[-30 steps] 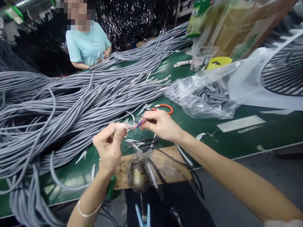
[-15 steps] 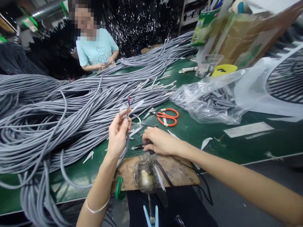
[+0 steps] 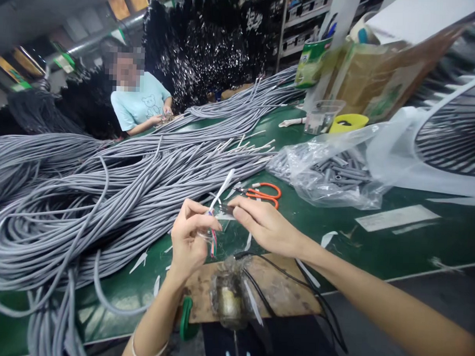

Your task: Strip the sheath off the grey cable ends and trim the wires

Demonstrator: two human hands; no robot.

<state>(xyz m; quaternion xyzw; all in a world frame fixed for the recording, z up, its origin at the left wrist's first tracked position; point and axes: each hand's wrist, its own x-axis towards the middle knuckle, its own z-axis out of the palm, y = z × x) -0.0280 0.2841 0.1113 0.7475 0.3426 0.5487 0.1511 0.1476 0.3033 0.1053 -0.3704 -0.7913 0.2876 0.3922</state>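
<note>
My left hand (image 3: 191, 236) is closed on the stripped end of a grey cable, its fingers pinching the core. Red, green and blue wires (image 3: 214, 243) hang below the fingertips, and a white strip (image 3: 223, 187) sticks up above them. My right hand (image 3: 265, 225) is closed around a small dark pointed tool (image 3: 225, 209), whose tip is at the base of the strip. Its exact kind is mostly hidden by the fingers. Just beyond lie orange-handled scissors (image 3: 270, 187).
Long grey cables (image 3: 136, 190) cover the left of the green table (image 3: 317, 222). A motor-like device (image 3: 229, 297) sits on a wooden board (image 3: 284, 288) in front. To the right are a plastic bag (image 3: 331, 176) of grey tubes and a fan (image 3: 457, 123). A co-worker (image 3: 141, 102) sits opposite.
My right hand has lifted the dark tool from near the board up to the cable end. My left hand has turned, so the coloured wires now point down and the white strip up.
</note>
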